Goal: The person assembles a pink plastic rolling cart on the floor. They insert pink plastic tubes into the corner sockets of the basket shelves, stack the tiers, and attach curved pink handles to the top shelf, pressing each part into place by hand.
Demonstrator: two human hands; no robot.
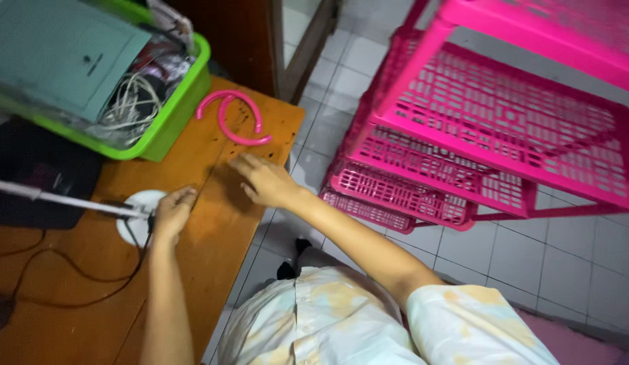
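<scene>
My right hand point(264, 180) lies flat on the brown wooden table point(220, 236), fingers spread, holding nothing. Just beyond its fingertips are two pink curved plastic pieces point(235, 118), overlapping near the table's far corner. My left hand point(171, 211) rests with fingers curled beside the round white base point(140, 213) of a desk lamp, touching its edge. The lamp's thin white arm point(64, 201) runs off to the left.
A green plastic bin point(172, 111) with a teal booklet, cables and clear wrap stands at the table's back left. A black box point(37, 179) sits left of the lamp. Black cords point(85, 274) trail over the table. A pink plastic shelf rack point(490, 122) stands on white floor tiles to the right.
</scene>
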